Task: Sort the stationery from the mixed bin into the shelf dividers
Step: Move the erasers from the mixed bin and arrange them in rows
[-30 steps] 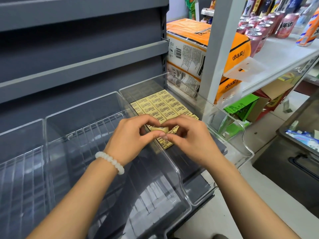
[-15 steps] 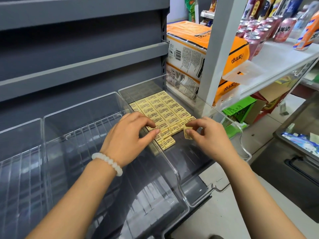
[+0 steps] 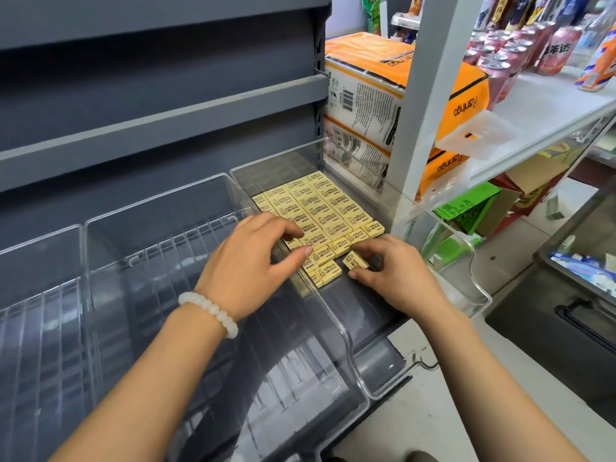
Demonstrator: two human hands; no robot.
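Observation:
Several small yellow erasers (image 3: 318,208) lie in neat rows inside the right-hand clear plastic shelf divider (image 3: 473,281). My right hand (image 3: 396,278) pinches one loose yellow eraser (image 3: 356,260) between thumb and fingers, just in front of the rows. My left hand (image 3: 250,261), with a white bead bracelet on its wrist, reaches over the divider wall; its fingertips and thumb press on the erasers of the front rows.
Two more clear dividers (image 3: 150,235) stand to the left on the grey shelf. Orange-and-white packs (image 3: 373,95) are stacked behind a white post (image 3: 420,105). Drink cans (image 3: 506,51) stand on the white shelf at right. A dark bin (image 3: 576,295) sits at lower right.
My hands have drawn apart: the right hand moved right and toward me with one eraser pinched. The left hand stayed on the front rows.

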